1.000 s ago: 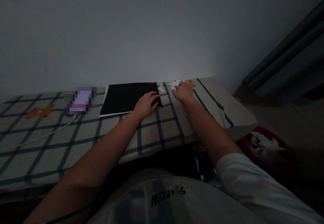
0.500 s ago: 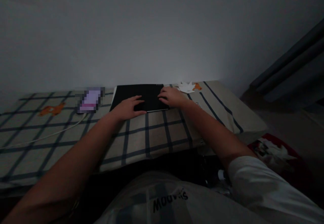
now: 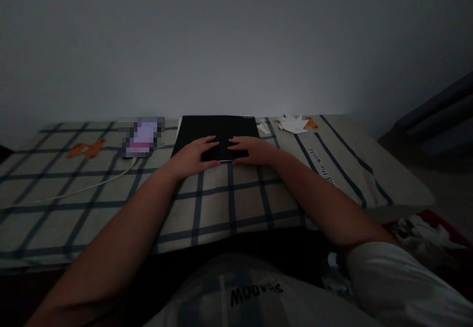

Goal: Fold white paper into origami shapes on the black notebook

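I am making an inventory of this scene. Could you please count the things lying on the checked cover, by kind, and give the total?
Black pad, under the fingers of the left hand and the right hand: 1
Lit phone: 1
White cable: 1
Cut white paper pieces, the big shape and a small scrap: 2
Total: 5

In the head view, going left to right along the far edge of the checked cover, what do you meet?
Orange animal print → blurred-out device with its white cable → black sheet, with the left hand and right hand lying flat on its near edge → small white scrap → white paper pieces.
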`<state>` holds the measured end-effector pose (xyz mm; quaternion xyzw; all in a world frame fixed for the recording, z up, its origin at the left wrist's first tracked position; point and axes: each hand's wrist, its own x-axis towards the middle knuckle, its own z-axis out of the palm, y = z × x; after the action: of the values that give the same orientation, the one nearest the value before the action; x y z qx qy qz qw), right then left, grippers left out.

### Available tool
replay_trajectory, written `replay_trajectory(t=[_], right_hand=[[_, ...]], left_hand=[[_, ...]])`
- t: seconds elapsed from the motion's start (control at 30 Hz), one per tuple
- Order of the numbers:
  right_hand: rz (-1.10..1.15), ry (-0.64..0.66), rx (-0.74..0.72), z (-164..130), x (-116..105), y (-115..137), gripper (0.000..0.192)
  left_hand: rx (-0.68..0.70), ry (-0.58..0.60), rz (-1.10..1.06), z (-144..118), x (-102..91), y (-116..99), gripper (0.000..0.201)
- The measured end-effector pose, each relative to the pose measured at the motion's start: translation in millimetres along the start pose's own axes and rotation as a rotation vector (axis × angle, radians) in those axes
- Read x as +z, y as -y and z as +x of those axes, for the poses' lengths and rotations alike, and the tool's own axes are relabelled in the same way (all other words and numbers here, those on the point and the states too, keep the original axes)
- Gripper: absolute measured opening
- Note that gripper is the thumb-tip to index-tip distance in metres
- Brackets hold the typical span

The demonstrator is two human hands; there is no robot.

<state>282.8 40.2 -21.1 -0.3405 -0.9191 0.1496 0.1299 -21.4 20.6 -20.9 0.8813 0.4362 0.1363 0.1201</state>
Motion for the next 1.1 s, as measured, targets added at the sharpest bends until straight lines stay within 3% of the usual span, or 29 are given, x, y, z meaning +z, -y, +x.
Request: replay_trajectory(t=[0.17,0.37,0.43,0.57,0.63,0.7,0.77,0.87,1.1], right_hand=[[0.000,0.025,0.034,-4,-9,6,0.053],[-0.061,-0.006,-0.015,-9,-16,12,0.037],[-0.109,-0.041,-0.006,-10,-16,15,0.038],[-0.151,-0.157,0.041,-10,-13,18,0.041],[-0.139,-0.214,0.051,-9,-12,17,0.041],[-0.127,-0.253,0.054,-8,-11,15,0.041],[-0.125,-0.276,0.059,-8,-12,13,0.040],[-0.130,-0.289,0.071,-9,-12,11,0.037],[-0.115,-0.281,0.028,-8,-11,6,0.039]], left_hand=[[-0.013,0.014,-0.055,-7,-5.3,6,0.090],[0.014,-0.005,-0.022,-8,-8.5,-3,0.072],[0.073,-0.095,0.021,-10,-11.9,-8,0.066],[0.261,-0.401,0.143,-16,-15.9,-26,0.042],[0.339,-0.456,0.201,-18,-13.2,-36,0.037],[0.382,-0.328,0.258,-17,-8.0,-45,0.038],[0.289,-0.171,0.289,-14,-3.1,-50,0.036],[0.136,0.001,0.296,-8,-1.5,-49,0.047],[0.001,0.084,0.262,-7,-12.7,-44,0.047]])
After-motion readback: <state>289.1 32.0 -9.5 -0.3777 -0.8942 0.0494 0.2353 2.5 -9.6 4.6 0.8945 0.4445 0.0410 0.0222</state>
